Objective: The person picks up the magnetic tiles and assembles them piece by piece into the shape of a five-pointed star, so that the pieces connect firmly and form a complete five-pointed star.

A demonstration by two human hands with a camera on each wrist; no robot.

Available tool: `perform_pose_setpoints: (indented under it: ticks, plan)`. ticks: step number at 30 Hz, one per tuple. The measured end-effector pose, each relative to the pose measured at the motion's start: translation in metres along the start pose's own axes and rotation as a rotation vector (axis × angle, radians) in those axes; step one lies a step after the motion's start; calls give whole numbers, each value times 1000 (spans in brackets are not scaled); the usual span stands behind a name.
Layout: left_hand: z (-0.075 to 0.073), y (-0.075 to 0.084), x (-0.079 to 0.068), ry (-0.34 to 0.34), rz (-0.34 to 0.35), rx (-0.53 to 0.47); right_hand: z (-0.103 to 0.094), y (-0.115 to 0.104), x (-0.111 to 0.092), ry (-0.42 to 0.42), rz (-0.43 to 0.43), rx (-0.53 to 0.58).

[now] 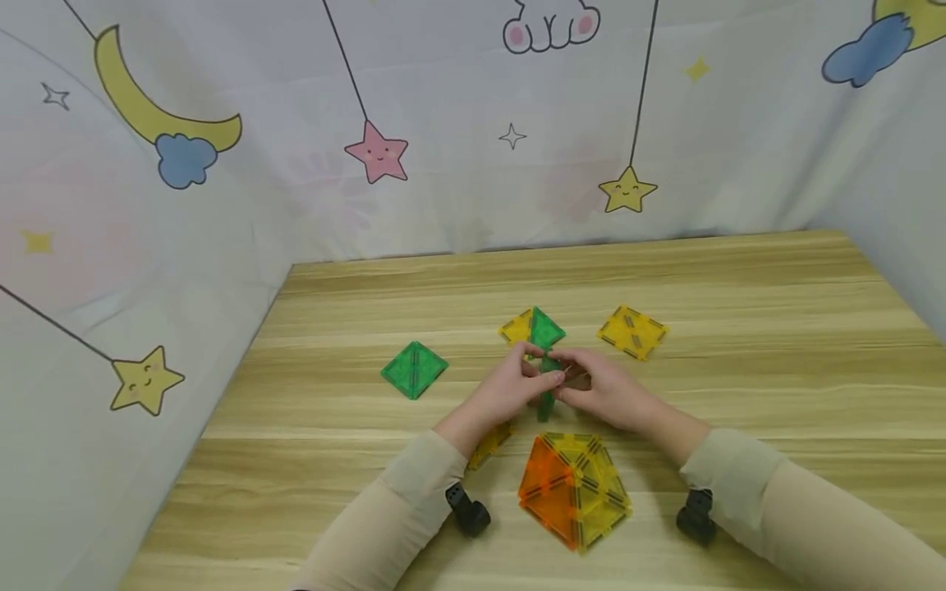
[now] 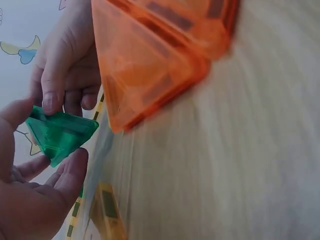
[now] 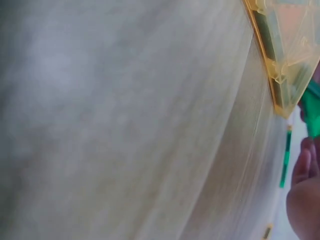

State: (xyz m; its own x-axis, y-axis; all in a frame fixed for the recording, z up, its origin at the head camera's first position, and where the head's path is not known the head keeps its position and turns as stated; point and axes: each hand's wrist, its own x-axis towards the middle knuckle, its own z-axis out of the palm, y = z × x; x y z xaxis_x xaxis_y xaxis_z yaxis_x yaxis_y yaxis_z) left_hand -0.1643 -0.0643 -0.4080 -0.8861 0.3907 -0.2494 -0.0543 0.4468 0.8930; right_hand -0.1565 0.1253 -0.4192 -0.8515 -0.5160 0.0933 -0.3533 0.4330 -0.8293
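Observation:
Both hands hold a green triangular magnetic tile (image 1: pixel 546 402) above the table, edge-on in the head view. My left hand (image 1: pixel 510 384) pinches it between thumb and fingers from the left. On the other side my right hand (image 1: pixel 608 392) grips the same tile, the fingertips of both hands close together. In the left wrist view the green tile (image 2: pixel 61 134) shows its triangular face between the two hands. Nearer the body stands a faceted orange and yellow tile dome (image 1: pixel 575 492). Just beyond the hands lie a yellow triangle (image 1: pixel 515 327) and a green triangle (image 1: pixel 545 327), side by side.
Two green triangles form a diamond (image 1: pixel 415 370) at the left. A yellow diamond pair (image 1: pixel 632 332) lies at the back right. Another yellow tile (image 1: pixel 489 445) is partly hidden under the left wrist. A printed curtain (image 1: pixel 458 189) hangs behind the wooden table (image 1: pixel 798 328).

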Motion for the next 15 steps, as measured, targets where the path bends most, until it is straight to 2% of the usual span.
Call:
perform_pose_setpoints:
  ticks: [4,12,15]
  plan:
    - [2,4,-1,11,-4,-144,0,-2,-3,3,30,126]
    - [8,11,-6,32,15,-297,-2,-5,-9,-25,42,270]
    - [10,11,-7,39,41,-343,-3,-5,-9,-27,44,286]
